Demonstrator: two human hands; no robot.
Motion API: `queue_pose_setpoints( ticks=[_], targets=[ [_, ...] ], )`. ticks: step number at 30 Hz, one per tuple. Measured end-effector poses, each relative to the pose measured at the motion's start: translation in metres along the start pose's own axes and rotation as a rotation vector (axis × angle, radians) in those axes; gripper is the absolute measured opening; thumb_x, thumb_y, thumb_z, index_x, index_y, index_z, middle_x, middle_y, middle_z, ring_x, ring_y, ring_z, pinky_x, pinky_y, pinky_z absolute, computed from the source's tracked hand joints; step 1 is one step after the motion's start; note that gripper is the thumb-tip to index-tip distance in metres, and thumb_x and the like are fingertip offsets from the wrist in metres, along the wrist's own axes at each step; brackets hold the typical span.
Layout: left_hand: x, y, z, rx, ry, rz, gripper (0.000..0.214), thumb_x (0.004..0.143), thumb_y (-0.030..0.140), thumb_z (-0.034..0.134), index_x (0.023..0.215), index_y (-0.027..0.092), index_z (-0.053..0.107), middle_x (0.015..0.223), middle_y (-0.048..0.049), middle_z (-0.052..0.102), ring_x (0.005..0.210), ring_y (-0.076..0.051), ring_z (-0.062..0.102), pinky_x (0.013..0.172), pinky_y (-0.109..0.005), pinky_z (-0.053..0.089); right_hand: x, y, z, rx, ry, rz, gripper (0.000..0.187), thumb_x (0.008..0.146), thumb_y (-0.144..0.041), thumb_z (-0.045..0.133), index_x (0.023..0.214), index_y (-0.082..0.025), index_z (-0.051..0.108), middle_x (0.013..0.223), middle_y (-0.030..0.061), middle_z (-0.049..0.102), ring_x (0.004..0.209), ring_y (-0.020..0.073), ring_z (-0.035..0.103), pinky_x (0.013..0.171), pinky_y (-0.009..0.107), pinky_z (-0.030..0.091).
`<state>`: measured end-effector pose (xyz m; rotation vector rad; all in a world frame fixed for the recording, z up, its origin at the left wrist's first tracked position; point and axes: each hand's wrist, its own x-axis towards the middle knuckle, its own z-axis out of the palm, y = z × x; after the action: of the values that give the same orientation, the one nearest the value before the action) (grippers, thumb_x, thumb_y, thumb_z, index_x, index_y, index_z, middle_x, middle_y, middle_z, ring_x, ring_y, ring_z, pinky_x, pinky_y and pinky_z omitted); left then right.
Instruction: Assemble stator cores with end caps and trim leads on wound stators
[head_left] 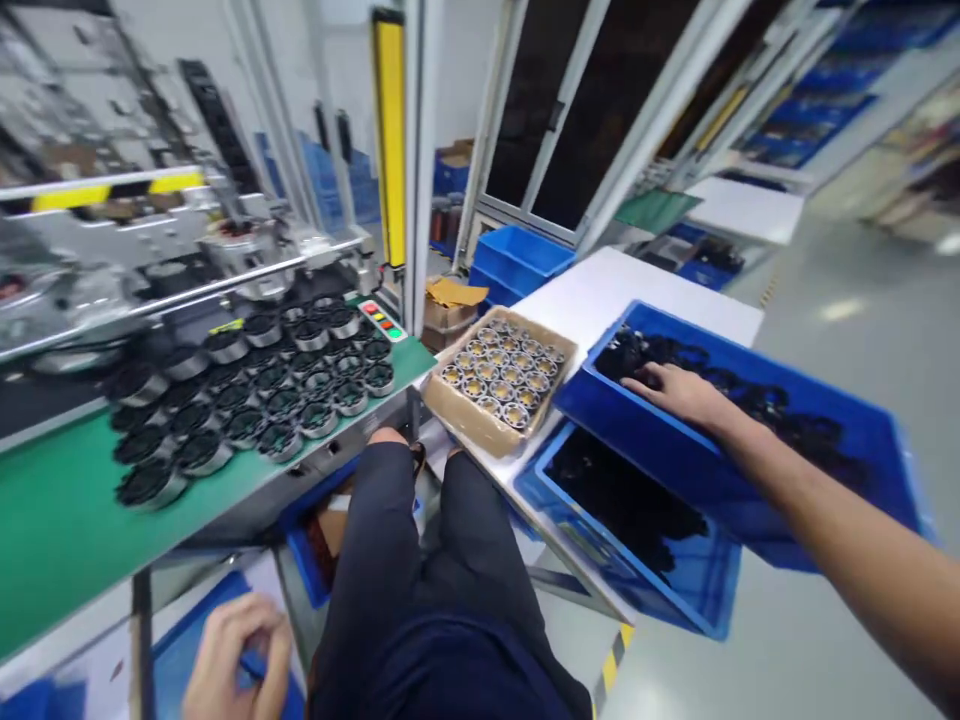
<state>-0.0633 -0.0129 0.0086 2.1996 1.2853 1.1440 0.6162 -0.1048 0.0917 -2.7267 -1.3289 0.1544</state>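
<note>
My right hand (671, 390) reaches into the upper blue bin (592, 405) on my right, fingers down among the black parts (757, 395) in it; I cannot see whether they hold one. My left hand (236, 650) is low at the bottom left, fingers curled round the rim of a blue crate (187, 640) under the bench. A cardboard box (457, 415) of round metal parts with gold centres sits just left of the bin. Several round black-topped metal parts (255, 400) stand in rows on the green bench mat (60, 530).
A second blue bin (712, 590) with black parts lies under the tilted upper one. My dark-trousered legs (427, 570) fill the gap between bench and white table (600, 290). Machine guarding, a yellow light-curtain post (390, 130) and more blue crates (517, 255) stand behind. Grey floor spreads right.
</note>
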Motion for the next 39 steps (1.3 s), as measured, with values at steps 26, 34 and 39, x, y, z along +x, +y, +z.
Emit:
queue_pose_setpoints(
  ticks=[26, 34, 39],
  targets=[
    [0.247, 0.196, 0.396, 0.11, -1.142, 0.519, 0.038, 0.111, 0.042, 0.083, 0.141, 0.019, 0.077, 0.148, -0.0132, 0.076, 0.134, -0.031, 0.076, 0.116, -0.055, 0.067, 0.017, 0.053, 0.008, 0.398, 0.225, 0.109, 0.031, 0.106, -0.056, 0.062, 0.11, -0.026, 0.071, 0.095, 0.0072, 0.079, 0.09, 0.0282, 0.072, 0.09, 0.04, 0.058],
    [0.25, 0.182, 0.322, -0.622, -0.962, -0.006, 0.044, 0.101, 0.036, 0.067, 0.143, 0.026, 0.059, 0.156, -0.0134, 0.07, 0.13, -0.03, 0.079, 0.106, -0.053, 0.071, 0.021, 0.054, 0.006, 0.424, 0.499, 0.142, 0.065, 0.093, -0.029, 0.069, 0.157, -0.02, 0.068, 0.123, 0.0175, 0.084, 0.108, 0.0371, 0.078, 0.109, 0.054, 0.062],
    [0.2, 0.176, 0.256, -1.009, -0.981, -0.269, 0.049, 0.11, 0.056, 0.043, 0.141, 0.022, 0.059, 0.126, -0.0156, 0.083, 0.099, -0.031, 0.086, 0.066, -0.039, 0.067, 0.01, 0.036, -0.018, 0.46, 0.665, 0.12, 0.046, 0.099, -0.031, 0.062, 0.14, -0.018, 0.077, 0.124, 0.0226, 0.083, 0.121, 0.0414, 0.077, 0.118, 0.063, 0.06]
  ],
)
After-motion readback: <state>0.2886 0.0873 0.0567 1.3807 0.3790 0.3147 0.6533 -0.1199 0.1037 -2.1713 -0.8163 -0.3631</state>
